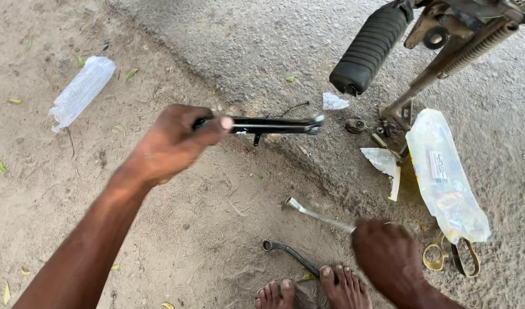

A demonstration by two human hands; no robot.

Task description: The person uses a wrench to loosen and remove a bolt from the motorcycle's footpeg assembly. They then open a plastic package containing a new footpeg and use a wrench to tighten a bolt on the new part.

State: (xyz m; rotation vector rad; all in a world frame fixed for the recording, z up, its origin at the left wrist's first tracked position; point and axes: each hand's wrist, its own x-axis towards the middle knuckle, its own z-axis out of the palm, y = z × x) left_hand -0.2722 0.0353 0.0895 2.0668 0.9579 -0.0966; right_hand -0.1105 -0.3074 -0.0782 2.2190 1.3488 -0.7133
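Ground: bare sandy dirt [176,229] meets rougher gravel [262,40] along a diagonal edge, with a few small leaves scattered over it.
Motorcycle parts: a ribbed black rubber footpeg [370,48] juts in at the top right, beside a rusty metal bracket and a coiled spring [480,46].
Clear plastic bag: a long packet [445,177] lies on the gravel at right, with a torn scrap of packaging [384,163] just beside it.
Plastic bottle: a crushed clear bottle [81,90] lies well apart at the upper left.
Left hand: the left hand [174,143] is raised over the dirt, fingers closed around one end of a black metal bar [271,125], held level.
Right hand: the right hand [388,252] is low by the person's bare toes [314,292], fingers wrapped round the handle of a silver spanner [317,214] whose head touches the ground.
Second spanner: a dark ring spanner [288,252] lies on the dirt by the toes.
Scissors: yellow-handled scissors [451,257] rest under the bag's lower end.
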